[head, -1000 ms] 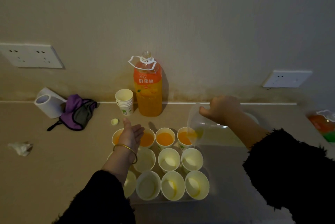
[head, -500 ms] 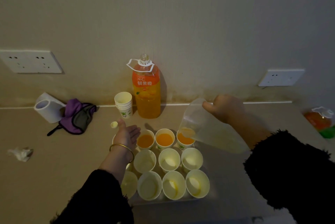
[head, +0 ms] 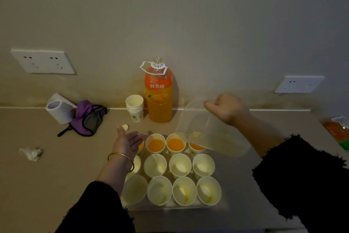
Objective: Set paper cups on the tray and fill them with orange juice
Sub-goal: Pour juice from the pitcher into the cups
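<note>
Right hand (head: 227, 109) grips tilted clear pitcher (head: 209, 130), spout over far-right filled paper cup (head: 196, 148). Left hand (head: 127, 143) flat, fingers extended, above the tray's (head: 170, 206) far-left cup. Juice bottle (head: 158, 91) beyond both hands.

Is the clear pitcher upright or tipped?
Tipped: the right hand holds the pitcher, spout down over the back-right cup; little juice shows inside.
</note>
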